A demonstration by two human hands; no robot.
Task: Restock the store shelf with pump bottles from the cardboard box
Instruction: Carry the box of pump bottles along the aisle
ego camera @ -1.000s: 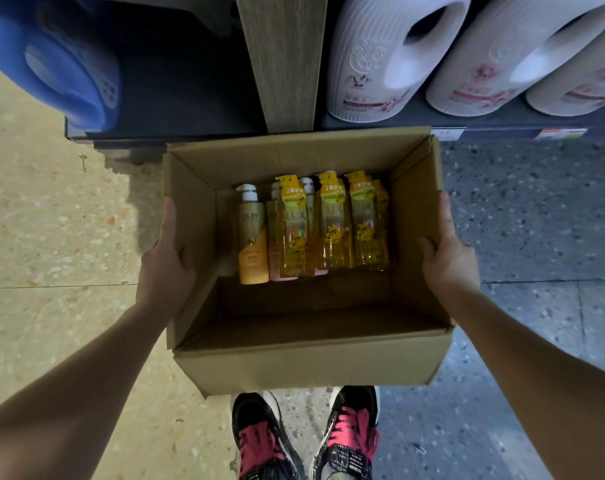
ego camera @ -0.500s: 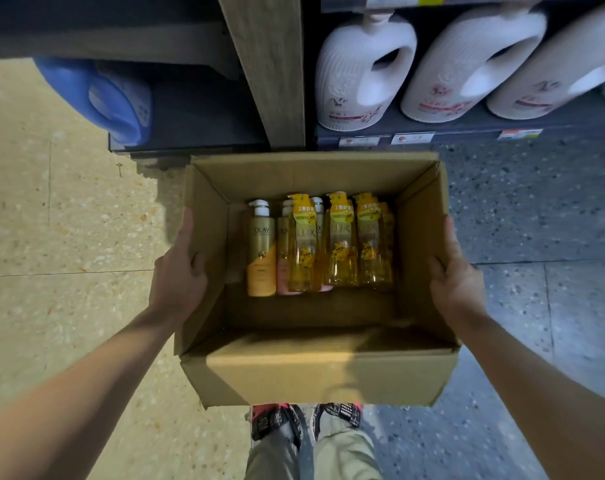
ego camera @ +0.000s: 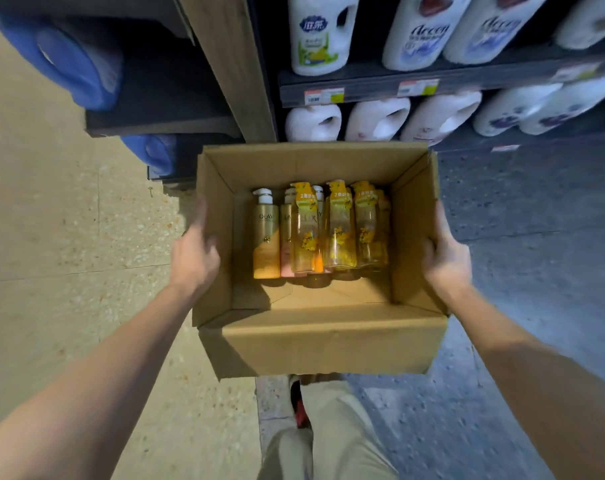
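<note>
Cardboard, stiff but bendable, forms the box [ego camera: 329, 341], held up before the shelf [ego camera: 380, 86]. At its left wall the left hand [ego camera: 195, 258] presses flat, closed on the box; pump bottles [ego camera: 320, 230] lie inside, probably heavy and slick, best grasped around the body; the right hand [ego camera: 445, 256] clasps the right wall.

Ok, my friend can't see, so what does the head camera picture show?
Two bare hands, left hand and right hand, hold an open cardboard box by its sides above the floor. Yellow and gold pump bottles lie inside, at its far end. Ahead, store shelves carry big white jugs.
</note>
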